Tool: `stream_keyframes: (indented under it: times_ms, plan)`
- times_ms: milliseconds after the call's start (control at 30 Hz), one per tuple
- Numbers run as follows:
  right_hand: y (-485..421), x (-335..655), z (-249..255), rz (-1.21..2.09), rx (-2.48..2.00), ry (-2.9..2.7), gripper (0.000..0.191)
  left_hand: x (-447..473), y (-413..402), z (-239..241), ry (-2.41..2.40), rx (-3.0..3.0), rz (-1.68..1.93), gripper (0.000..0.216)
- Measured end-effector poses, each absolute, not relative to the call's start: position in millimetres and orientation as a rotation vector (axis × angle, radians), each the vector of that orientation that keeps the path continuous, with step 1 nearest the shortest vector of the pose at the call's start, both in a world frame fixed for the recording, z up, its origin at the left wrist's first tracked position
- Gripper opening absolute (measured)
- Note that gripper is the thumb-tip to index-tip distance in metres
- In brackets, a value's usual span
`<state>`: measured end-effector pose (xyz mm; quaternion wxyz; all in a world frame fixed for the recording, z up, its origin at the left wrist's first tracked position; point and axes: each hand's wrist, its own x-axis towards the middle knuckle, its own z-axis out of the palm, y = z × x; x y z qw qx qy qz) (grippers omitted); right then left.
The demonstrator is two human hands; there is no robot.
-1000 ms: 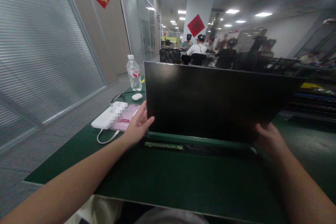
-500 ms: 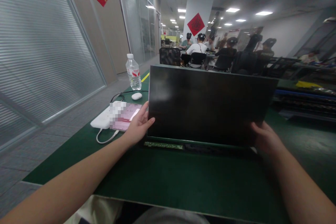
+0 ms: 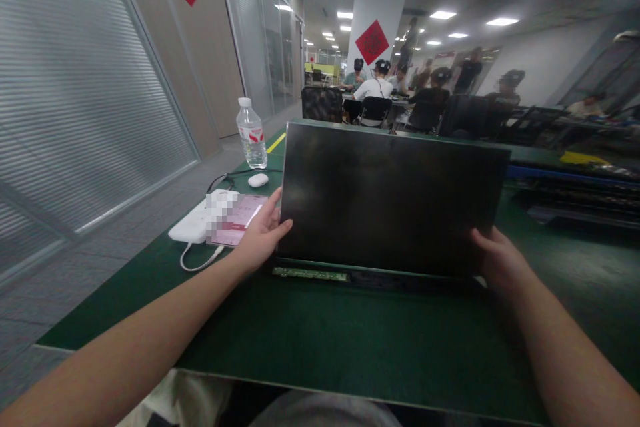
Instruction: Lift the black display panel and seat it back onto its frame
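A dark, glossy LCD panel (image 3: 385,200) is held up, tilted, over the green table (image 3: 320,340). My left hand (image 3: 265,230) grips its left edge, thumb on the front and fingers going behind. At the lower right edge my right hand (image 3: 503,260) is closed on the panel, its thumb on the front face; the other fingers are mostly hidden. A narrow green circuit board strip (image 3: 310,274) runs along below the panel's bottom edge, with a dark strip continuing it to the right.
Left of the panel lie a pink-screened phone (image 3: 235,230), a white power bank (image 3: 193,220) with a cable, and a small white case (image 3: 258,181). A water bottle (image 3: 251,135) stands behind them. Stacked dark panels (image 3: 565,197) lie at the right. People sit at tables farther back.
The panel's right side has shifted left in view, and my right hand has moved slightly left with it. Both hands keep their hold; the whole view has shifted a little.
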<state>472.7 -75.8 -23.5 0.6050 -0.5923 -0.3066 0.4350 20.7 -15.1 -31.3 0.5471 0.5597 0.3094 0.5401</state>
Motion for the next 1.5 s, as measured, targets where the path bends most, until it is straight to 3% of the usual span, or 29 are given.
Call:
stream_keyframes:
  times_ms: [100,367,500,733,1500]
  plan:
    - [-72.8,476.8,-27.7,1.016,-1.380,-0.729,0.040,21.0,-15.4,-31.5,0.751,1.299,1.277,0.095]
    - [-68.1,476.8,-32.8,1.016,-1.430,-0.712,0.040,22.2,-14.9,-31.4,0.793,1.211,1.215,0.060]
    - [-67.6,472.9,-31.0,1.024,-1.411,-0.700,0.041,21.9,-15.7,-29.7,0.791,1.219,1.192,0.063]
    - [-68.0,473.1,-32.0,1.035,-1.387,-0.731,0.039,19.6,-16.5,-28.7,0.800,1.407,1.091,0.095]
    - [-73.6,464.2,-22.9,1.077,-1.404,-0.730,0.046,15.9,-12.6,-32.7,0.865,1.403,1.098,0.088]
